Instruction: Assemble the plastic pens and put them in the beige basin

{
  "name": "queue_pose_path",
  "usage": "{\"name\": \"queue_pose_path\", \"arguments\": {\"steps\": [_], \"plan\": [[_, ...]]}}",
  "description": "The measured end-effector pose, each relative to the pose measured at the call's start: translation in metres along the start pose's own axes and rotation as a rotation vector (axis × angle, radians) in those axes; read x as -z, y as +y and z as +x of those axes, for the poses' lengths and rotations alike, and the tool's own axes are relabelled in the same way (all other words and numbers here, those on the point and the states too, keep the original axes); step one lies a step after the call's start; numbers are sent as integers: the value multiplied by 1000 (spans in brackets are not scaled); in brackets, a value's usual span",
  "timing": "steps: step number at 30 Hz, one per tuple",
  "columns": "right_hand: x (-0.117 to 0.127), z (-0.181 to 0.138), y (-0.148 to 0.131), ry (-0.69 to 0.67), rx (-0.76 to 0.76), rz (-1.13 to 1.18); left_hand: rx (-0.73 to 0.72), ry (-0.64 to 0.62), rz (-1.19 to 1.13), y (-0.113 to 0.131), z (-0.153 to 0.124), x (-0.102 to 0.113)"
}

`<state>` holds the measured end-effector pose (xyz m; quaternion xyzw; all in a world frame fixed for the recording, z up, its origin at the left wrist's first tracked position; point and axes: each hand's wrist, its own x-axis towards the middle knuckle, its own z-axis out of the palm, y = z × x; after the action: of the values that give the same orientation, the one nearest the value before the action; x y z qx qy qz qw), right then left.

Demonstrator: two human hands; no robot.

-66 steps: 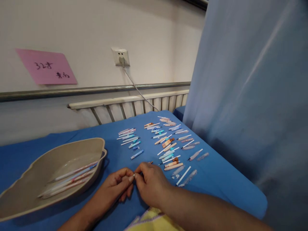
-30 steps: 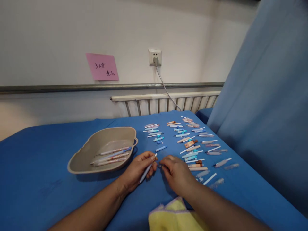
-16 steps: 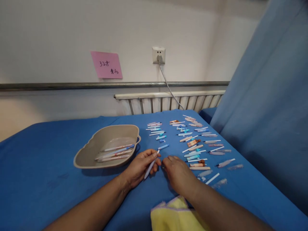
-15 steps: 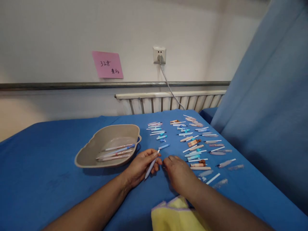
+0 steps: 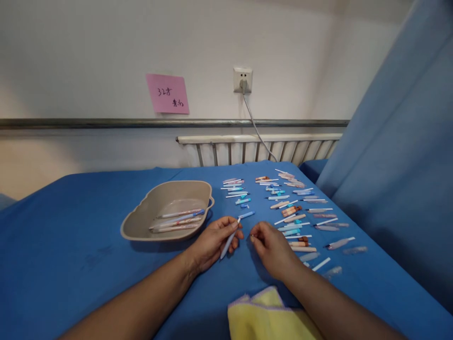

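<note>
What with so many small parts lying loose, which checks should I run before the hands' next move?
1. Left hand grips the barrel: ok.
2. Right hand holds something: cannot tell; too small at its fingertips.
3. Hands apart: ok, a gap shows between them.
4. Tray upright on the sheet: ok, several pens inside.
5. Loose parts gathered: not ok, spread over the sheet.
6. Yellow cloth off the parts: ok.

From my bare right hand (image 5: 272, 245), bare blue cloth sheet (image 5: 237, 278) opens toward seven o'clock; slender multicoloured plastic pen parts (image 5: 292, 227) obstruct twelve to four; my bare left hand (image 5: 215, 241) blocks nine.
</note>
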<state>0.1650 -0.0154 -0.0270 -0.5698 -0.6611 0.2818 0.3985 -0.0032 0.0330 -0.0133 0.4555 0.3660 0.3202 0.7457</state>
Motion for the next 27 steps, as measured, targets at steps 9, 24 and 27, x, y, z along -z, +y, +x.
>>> {"name": "queue_pose_path", "arguments": {"steps": [9, 24, 27], "plan": [[6, 8, -11, 99, -291, 786, -31, -51, 234, -3, -5, -9], [0, 5, -10, 97, -215, 714, -52, -89, 318, -7, -4, -7], [0, 4, -7, 93, -208, 684, -45, -89, 320, -7, -5, -7]]}}
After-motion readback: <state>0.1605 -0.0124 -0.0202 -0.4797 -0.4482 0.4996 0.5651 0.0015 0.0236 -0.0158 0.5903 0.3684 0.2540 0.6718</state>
